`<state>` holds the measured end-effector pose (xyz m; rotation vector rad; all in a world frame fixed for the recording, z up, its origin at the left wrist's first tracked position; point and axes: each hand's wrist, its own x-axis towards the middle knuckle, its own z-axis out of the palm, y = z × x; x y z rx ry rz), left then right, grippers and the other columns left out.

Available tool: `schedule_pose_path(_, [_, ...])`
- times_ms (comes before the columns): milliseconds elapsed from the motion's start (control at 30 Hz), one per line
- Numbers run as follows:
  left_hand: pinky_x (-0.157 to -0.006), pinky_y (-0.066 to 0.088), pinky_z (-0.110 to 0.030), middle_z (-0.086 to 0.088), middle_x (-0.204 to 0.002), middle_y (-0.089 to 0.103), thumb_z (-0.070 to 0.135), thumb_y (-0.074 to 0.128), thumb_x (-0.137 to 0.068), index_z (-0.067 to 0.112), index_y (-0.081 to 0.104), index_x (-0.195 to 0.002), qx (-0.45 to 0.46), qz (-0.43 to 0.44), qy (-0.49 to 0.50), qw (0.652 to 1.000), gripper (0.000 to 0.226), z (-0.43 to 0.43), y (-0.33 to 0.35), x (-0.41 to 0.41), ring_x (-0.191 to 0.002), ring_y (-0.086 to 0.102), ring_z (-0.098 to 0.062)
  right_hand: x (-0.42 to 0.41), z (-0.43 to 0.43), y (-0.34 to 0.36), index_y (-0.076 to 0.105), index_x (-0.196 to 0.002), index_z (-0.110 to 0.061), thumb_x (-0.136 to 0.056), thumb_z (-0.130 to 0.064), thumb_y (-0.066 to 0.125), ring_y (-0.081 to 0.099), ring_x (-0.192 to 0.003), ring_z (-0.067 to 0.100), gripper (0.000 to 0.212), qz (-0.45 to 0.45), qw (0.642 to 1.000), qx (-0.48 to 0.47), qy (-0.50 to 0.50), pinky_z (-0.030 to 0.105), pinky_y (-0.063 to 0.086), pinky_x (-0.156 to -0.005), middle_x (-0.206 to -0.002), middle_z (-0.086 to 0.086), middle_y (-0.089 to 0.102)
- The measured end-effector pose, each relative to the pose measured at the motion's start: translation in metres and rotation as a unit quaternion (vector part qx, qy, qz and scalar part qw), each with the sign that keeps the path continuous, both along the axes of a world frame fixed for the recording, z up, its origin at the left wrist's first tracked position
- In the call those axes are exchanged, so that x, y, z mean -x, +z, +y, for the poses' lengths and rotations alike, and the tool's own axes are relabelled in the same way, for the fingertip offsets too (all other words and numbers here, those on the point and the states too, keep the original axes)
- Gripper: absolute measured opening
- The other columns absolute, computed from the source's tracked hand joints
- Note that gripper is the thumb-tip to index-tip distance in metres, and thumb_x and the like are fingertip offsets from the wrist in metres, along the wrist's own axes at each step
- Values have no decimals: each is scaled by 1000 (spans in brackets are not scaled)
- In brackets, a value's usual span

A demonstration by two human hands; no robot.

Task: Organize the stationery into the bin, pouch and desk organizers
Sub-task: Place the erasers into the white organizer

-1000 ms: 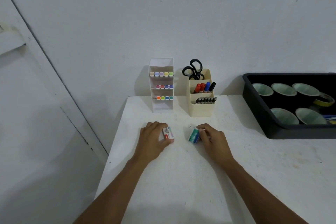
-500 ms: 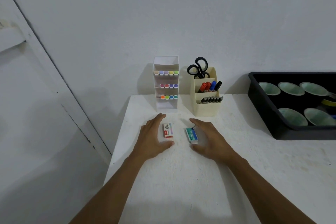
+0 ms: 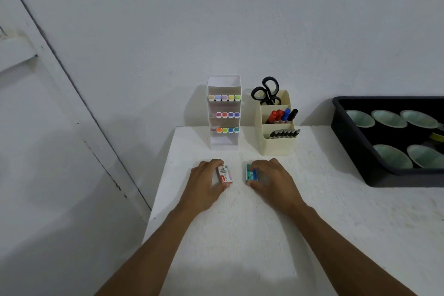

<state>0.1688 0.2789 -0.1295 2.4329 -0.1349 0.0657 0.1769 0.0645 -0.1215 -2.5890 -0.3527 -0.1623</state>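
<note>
Two small staple boxes lie on the white table (image 3: 240, 235). My left hand (image 3: 204, 185) grips the white and red box (image 3: 225, 174) between thumb and fingers. My right hand (image 3: 272, 181) grips the teal box (image 3: 251, 173) marked No.10 the same way. Behind them stand a clear organizer (image 3: 224, 113) with rows of coloured markers and a cream organizer (image 3: 277, 132) holding black scissors (image 3: 266, 90), markers and pens. A black bin (image 3: 355, 142) sits at the right.
The bin holds several pale green tape rolls and a yellow roll at its right edge. The table's left edge drops off just left of my left hand. A grey wall rises behind the organizers.
Half a second ago both hands lay open beside the boxes; now their fingers have closed on them. The camera has tilted slightly.
</note>
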Motion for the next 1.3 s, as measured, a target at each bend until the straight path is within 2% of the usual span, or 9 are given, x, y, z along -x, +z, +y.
schedule_pose_path(167, [-114,21,-26,7,-151,36,37,58,-92,22,48,-132,-60,-17,-22,998,44,3,3,-11,-138,33,-15,-9,12,-3,57,-125,-31,-84,-48,66,34,-136,13,45,27,999,-10,-35,27,25,-112,-151,-10,34])
schedule_pose_path(267, [-111,23,-22,1,-144,43,32,56,-95,19,48,-133,-73,-17,-37,997,42,3,7,-16,-134,38,-18,-7,9,-6,57,-128,-24,-85,-38,69,40,-132,14,47,22,999,-31,-36,29,32,-111,-146,-6,43])
schedule_pose_path(400, [-116,17,-28,2,-156,29,31,52,-97,20,35,-145,-96,-26,-17,995,52,0,18,-27,-144,25,-19,-5,9,-7,58,-129,-17,-84,-35,70,49,-122,15,49,10,999,-33,-36,27,37,-106,-136,-2,55])
schedule_pose_path(500, [-115,25,-32,2,-157,26,31,53,-96,20,28,-149,-132,-55,-19,989,59,-6,29,-37,-143,30,-21,-5,10,-4,56,-131,-18,-87,-36,66,51,-120,15,49,13,999,-30,-42,30,40,-107,-135,-3,56])
schedule_pose_path(700, [-104,41,-29,0,-153,36,23,54,-97,18,23,-151,-168,-69,-10,983,62,-6,30,-52,-124,55,-22,-6,9,-4,56,-131,-16,-88,-36,65,51,-121,17,49,11,999,-25,-37,31,39,-109,-135,-1,56])
schedule_pose_path(833, [-79,45,-14,3,-159,21,28,47,-99,21,17,-152,-207,-113,-4,972,62,-7,24,-50,-96,64,-13,-7,10,-4,54,-134,-16,-89,-35,64,50,-124,16,49,15,999,-15,-44,28,34,-110,-138,-2,54])
schedule_pose_path(967, [-89,48,-22,3,-159,22,39,38,-101,20,25,-151,-230,-126,4,965,55,-9,14,-42,-117,59,-16,-9,10,-5,54,-134,-15,-90,-33,63,50,-125,18,48,18,999,-7,-40,26,31,-110,-139,0,54])
schedule_pose_path(1033, [-95,46,-24,5,-160,15,44,31,-101,23,20,-152,-233,-121,18,965,56,-8,11,-42,-125,53,-15,-9,9,-6,55,-132,-14,-89,-33,64,50,-125,18,48,18,999,-13,-41,26,30,-110,-138,0,55])
schedule_pose_path(1300, [-91,47,-21,7,-161,6,53,24,-99,24,11,-153,-250,-124,13,960,63,-5,1,-45,-122,55,-15,-11,8,-9,55,-133,-16,-90,-35,63,49,-126,17,47,22,999,-8,-43,26,29,-111,-139,-1,53])
